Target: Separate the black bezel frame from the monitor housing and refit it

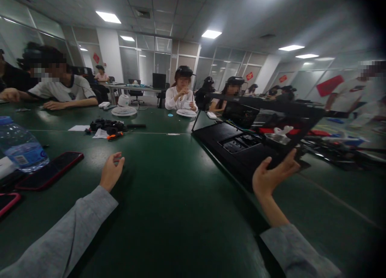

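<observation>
On the right side of the green table, a black computer case [217, 135] lies with its open frame facing up. My right hand [268, 177] is at its near right corner, with the thumb up and the fingers against the frame's edge. The fingertips are partly hidden behind the black upright. My left hand [112, 171] hovers over or rests on the table left of centre, its fingers loosely bent and the thumb apart, holding nothing. Nearest to it is a small heap of black parts with an orange piece [115, 136].
A water bottle [22, 149] and a red-edged phone [51, 171] are at the left. White fans [124, 111] stand across the table. Cables and tools [337, 143] lie beyond the case at the right. Several people sit around; one person [346, 93] stands at the right.
</observation>
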Action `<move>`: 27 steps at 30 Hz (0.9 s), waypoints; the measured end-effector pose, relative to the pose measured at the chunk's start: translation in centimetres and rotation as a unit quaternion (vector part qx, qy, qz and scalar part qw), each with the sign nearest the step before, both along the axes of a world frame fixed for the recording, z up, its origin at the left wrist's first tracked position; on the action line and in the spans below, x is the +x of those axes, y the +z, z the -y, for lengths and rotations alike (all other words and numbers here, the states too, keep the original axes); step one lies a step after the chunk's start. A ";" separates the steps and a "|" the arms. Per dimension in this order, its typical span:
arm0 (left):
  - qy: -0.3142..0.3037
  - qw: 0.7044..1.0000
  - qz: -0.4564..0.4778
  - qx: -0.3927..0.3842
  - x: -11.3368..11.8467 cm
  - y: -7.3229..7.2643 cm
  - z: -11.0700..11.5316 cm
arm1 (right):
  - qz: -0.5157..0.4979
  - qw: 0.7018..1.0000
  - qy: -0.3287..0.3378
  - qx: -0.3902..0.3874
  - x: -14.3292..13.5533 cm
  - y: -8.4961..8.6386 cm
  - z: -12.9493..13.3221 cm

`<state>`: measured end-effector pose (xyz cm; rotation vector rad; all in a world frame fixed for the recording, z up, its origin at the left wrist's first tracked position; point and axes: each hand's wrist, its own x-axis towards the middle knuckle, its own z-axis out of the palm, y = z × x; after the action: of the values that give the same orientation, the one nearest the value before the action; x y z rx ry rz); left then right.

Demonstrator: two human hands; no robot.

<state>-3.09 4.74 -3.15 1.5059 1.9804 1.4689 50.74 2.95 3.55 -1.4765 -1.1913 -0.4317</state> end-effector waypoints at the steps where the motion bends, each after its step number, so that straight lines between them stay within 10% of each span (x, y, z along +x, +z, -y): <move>1: 0.002 1.000 -0.011 0.012 0.0 0.1 0.1 | 0.039 0.998 -0.020 0.033 -0.4 0.1 -0.1; 5: 0.017 0.991 -0.105 0.080 0.4 0.8 0.6 | 0.136 0.987 -0.016 0.089 -2.1 0.2 -0.6; 13: 0.021 0.937 -0.298 0.181 3.7 2.8 2.8 | -0.058 0.980 0.186 -0.043 -3.5 -0.1 -1.3; 17: -0.100 0.920 -0.365 0.102 4.0 2.9 3.7 | -0.111 0.934 0.291 -0.175 -2.4 -2.4 -3.1; 27: -0.201 0.931 -0.297 -0.065 3.8 3.4 3.9 | -0.147 0.914 0.271 -0.264 0.4 -5.4 -5.5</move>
<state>0.69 0.81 0.23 2.3120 1.8263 0.7520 51.13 8.43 -1.87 -1.4962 -1.4640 0.5169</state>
